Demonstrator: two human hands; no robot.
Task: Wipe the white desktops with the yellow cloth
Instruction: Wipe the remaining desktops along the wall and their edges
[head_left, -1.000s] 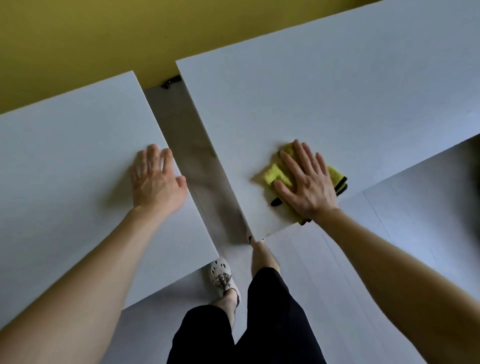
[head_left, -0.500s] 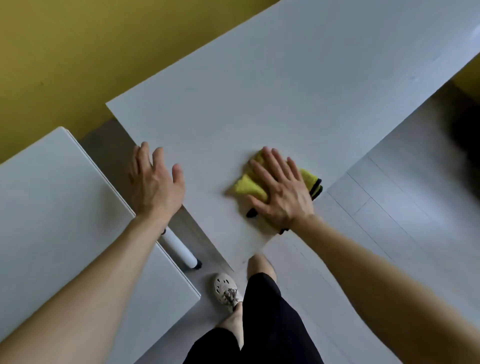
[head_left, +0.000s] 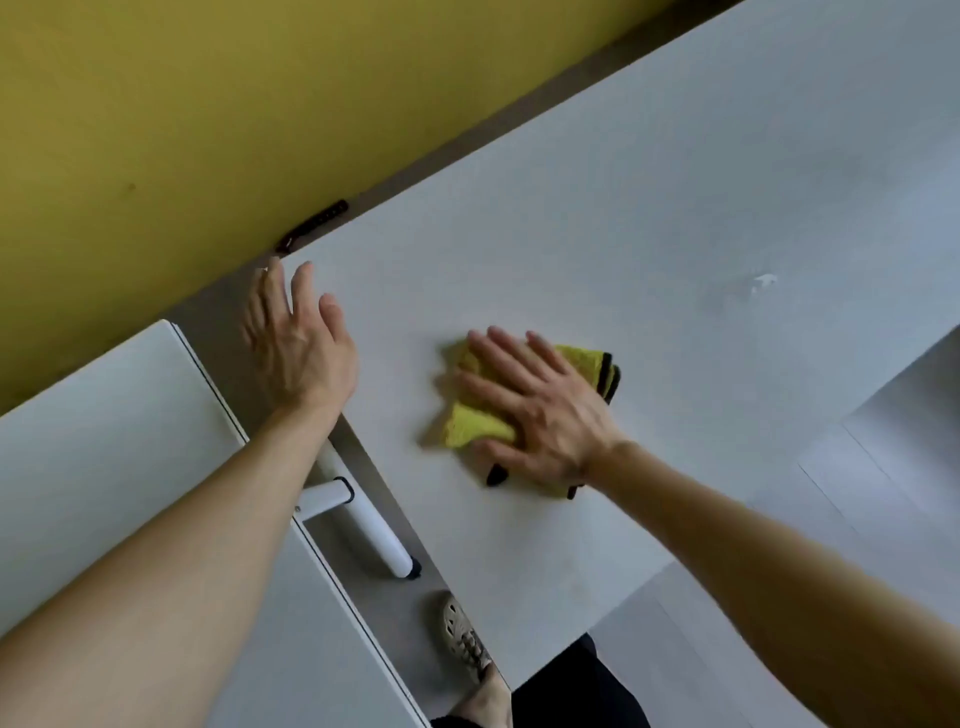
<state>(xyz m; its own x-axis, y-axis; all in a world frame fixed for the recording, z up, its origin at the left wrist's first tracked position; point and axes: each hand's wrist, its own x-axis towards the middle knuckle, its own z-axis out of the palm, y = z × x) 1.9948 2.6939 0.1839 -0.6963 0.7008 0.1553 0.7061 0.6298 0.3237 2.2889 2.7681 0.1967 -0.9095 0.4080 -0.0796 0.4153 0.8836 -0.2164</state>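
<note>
A folded yellow cloth with black trim lies on the right white desktop. My right hand presses flat on the cloth, fingers spread and pointing up-left. My left hand hovers open at the left edge of the same desktop, over the gap, holding nothing. The left white desktop sits lower left, partly hidden by my left forearm.
A yellow wall runs along the far side. A narrow gap between the desks shows a white desk leg and grey floor. My sandalled foot stands in the gap. A small mark shows on the right desktop.
My left hand left the left desktop and moved right across the gap to the right desk's edge. My right hand slid the cloth further onto the right desktop. The view swung right.
</note>
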